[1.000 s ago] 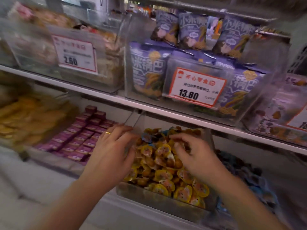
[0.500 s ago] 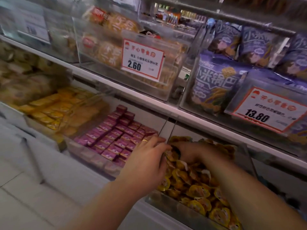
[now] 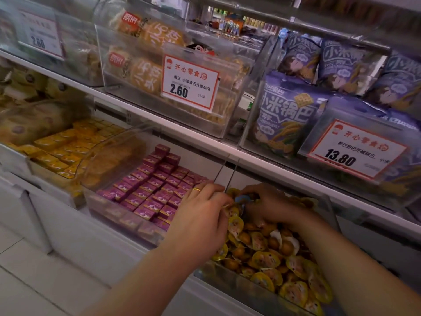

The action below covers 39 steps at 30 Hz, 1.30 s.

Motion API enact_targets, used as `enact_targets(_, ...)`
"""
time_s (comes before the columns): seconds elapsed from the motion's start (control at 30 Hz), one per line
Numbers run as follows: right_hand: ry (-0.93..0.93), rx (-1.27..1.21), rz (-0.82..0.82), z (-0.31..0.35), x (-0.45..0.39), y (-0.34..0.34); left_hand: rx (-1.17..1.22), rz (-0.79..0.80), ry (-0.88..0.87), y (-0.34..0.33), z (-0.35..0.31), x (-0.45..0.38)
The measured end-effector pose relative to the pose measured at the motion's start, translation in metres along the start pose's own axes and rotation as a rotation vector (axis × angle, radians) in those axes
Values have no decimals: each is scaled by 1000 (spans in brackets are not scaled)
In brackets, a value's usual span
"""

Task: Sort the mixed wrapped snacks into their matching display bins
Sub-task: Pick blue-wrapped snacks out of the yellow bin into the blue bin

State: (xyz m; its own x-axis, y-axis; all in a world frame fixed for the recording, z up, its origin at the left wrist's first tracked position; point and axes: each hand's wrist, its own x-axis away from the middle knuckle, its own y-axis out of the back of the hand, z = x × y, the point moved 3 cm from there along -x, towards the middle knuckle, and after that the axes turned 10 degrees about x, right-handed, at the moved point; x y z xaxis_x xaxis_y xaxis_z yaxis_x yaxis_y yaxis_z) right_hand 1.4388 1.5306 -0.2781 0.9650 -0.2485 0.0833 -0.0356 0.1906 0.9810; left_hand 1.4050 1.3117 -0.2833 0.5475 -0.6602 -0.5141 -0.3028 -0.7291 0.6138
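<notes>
A clear bin (image 3: pixel 230 282) on the lower shelf is heaped with small yellow wrapped snacks (image 3: pixel 268 249). A single blue-wrapped snack (image 3: pixel 243 198) lies among them at the back left of the heap. My right hand (image 3: pixel 271 205) reaches into that corner, fingers curled around the blue snack. My left hand (image 3: pixel 202 221), with a gold ring, hangs over the bin's left wall, its fingertips touching a yellow snack beside the blue one. Its fingertips are partly hidden, so its grip is unclear.
Left of this bin stand a clear bin of purple boxed snacks (image 3: pixel 148 190) and one of yellow boxes (image 3: pixel 66 147). The shelf above carries round cakes (image 3: pixel 145 65) and purple crisp bags (image 3: pixel 287 119) behind price cards. White floor (image 3: pixel 34 281) lies at lower left.
The view has swung left. My right hand has moved to the heap's back left corner and closed on the blue snack. My left hand stays at the bin's left wall.
</notes>
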Motion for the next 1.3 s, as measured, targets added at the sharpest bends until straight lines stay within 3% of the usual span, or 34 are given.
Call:
enact_targets(0.17, -150, -627, -220, -12, 45, 18, 141, -108, -111, -15, -29, -3)
enact_targets(0.23, -185, -907, -226, -15, 67, 14, 281, -91, -48, -31, -37, -4)
enact_targets(0.33, -266, -1140, -277, -18, 92, 1, 471, 2, 128, -60, -37, -5)
enact_targets(0.4, -264, -1108, -322, -15, 102, -7, 499, 103, 152, -77, -35, -5)
enact_targets(0.5, -205, -838, -394, -11, 116, -10, 504, 183, 145, -91, -32, -9)
enact_targets(0.63, -136, -629, -433, -8, 128, -4, 515, 133, 188, -87, -27, -16)
enact_targets(0.73, -188, -534, -521, -12, 133, -1, 524, 77, 203, -79, -23, -21)
enact_targets(0.9, -340, -611, -685, -18, 143, 14, 746, -55, 277, -65, -30, -22)
enact_targets(0.93, -385, -720, -672, -16, 144, 11, 773, -73, 274, -64, -35, -21)
enact_targets(1.0, -432, -1162, -519, -6, 143, 2, 712, -106, 196, -65, -47, -19)
enact_targets(1.1, -327, -1654, -245, 18, 143, -2, 504, -87, 26, -70, -68, -15)
enact_targets(1.23, -288, -1618, -255, 22, 151, -3, 317, 120, -56, -79, -81, -12)
enact_targets(1.3, -335, -1557, -280, 17, 156, -5, 361, 226, -48, -88, -88, -7)
